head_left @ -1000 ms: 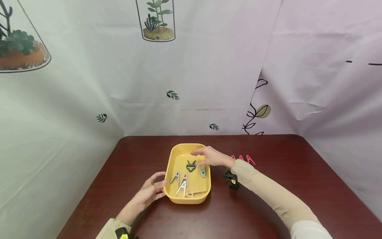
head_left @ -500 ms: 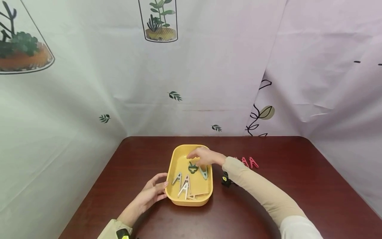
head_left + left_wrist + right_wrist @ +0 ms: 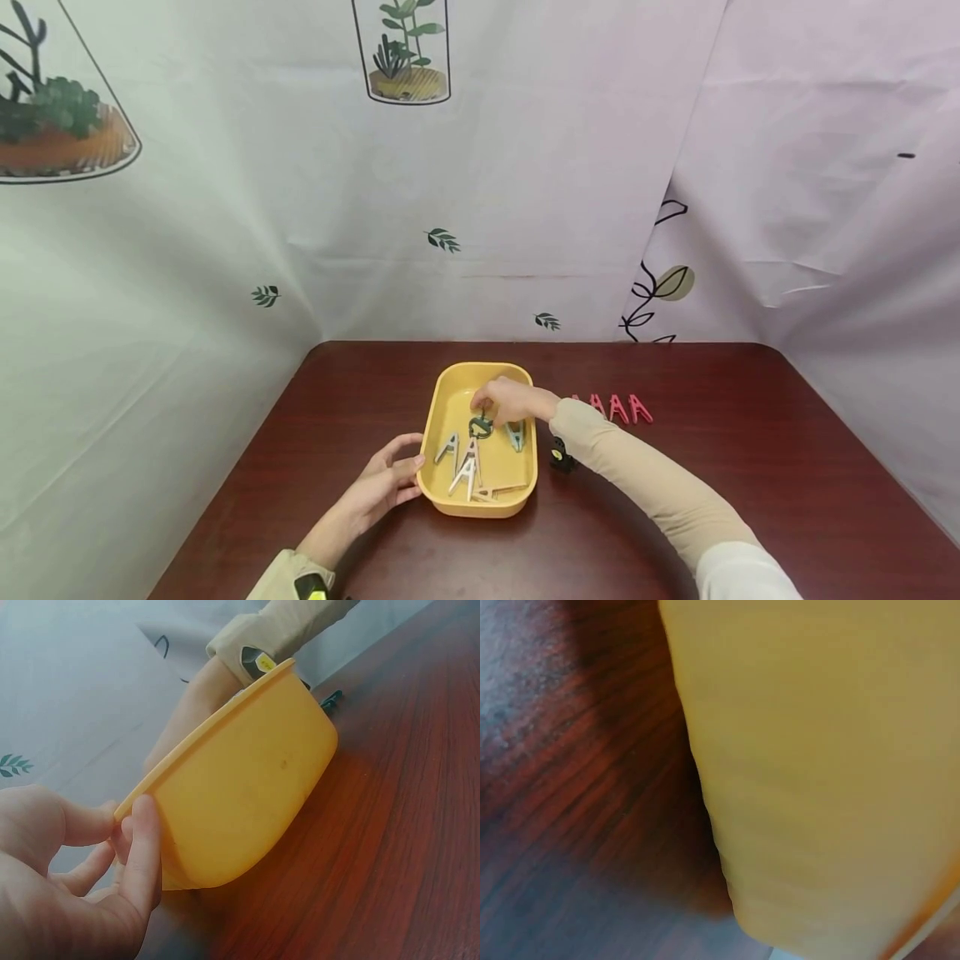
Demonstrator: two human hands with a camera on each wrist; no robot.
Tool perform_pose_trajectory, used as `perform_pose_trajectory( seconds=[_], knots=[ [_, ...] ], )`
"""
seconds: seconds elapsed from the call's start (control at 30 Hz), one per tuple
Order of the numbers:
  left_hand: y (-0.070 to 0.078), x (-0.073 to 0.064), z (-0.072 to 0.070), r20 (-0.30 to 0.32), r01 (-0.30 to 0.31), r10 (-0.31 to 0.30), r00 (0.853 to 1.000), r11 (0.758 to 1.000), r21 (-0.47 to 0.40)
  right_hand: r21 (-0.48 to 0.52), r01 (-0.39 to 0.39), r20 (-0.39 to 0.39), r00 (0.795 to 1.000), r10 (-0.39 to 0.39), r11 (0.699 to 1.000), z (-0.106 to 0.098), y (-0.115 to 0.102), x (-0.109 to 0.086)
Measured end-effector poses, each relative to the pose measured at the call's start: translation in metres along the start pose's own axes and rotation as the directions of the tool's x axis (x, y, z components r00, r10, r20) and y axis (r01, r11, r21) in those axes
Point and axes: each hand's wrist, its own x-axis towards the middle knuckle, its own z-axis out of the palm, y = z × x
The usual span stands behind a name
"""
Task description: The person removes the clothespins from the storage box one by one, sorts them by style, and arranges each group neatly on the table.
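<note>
My left hand (image 3: 382,479) grips the near left rim of a yellow plastic tub (image 3: 424,492); in the left wrist view, thumb and fingers pinch that rim (image 3: 202,742). My right hand (image 3: 512,401) reaches over the tub's right side and, inside it, pinches the upper end of a dark green clip (image 3: 481,428). Around that clip lie a pale blue-green clip (image 3: 515,437), a grey clip (image 3: 447,447), a pink clip (image 3: 472,450), a white clip (image 3: 464,479) and a beige clip (image 3: 495,491). The right wrist view is filled by the tub's outer wall (image 3: 817,765).
On the dark red-brown table (image 3: 675,483), a row of several bright pink clips (image 3: 617,408) lies right of the tub, partly behind the right sleeve (image 3: 645,475). A small dark green thing (image 3: 331,700) shows beyond the tub in the left wrist view. Printed cloth (image 3: 525,167) stands behind the table.
My right hand has come down and left into the tub, fingers closing on the dark green clip, which has turned. The left hand keeps its hold on the rim.
</note>
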Motion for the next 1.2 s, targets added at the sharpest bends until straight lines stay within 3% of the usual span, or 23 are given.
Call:
perform_pose_trajectory(
  seconds=[0.23,0.43,0.67,1.0,1.2],
  knots=[
    [-0.001,0.001,0.003,-0.004,0.006,-0.006,1.0,1.0,0.006,0.018,0.03,-0.022,0.999,-0.029,0.999,-0.002,0.0,-0.007],
    [-0.003,0.002,0.002,-0.006,0.002,-0.002,1.0,1.0,0.002,-0.004,0.091,-0.13,0.987,-0.09,0.996,-0.007,-0.001,-0.015],
    [-0.004,0.001,0.0,0.0,-0.008,0.008,1.0,1.0,-0.002,0.061,0.071,-0.211,0.976,-0.057,0.996,-0.01,0.0,-0.03],
    [-0.003,0.002,0.0,-0.002,-0.014,0.014,1.0,1.0,0.01,0.242,0.046,-0.366,0.929,0.047,0.969,-0.004,0.003,-0.059],
    [-0.004,0.002,0.0,0.001,-0.014,0.014,1.0,1.0,0.007,0.303,0.047,-0.446,0.89,0.098,0.952,0.004,0.004,-0.076]
  ],
)
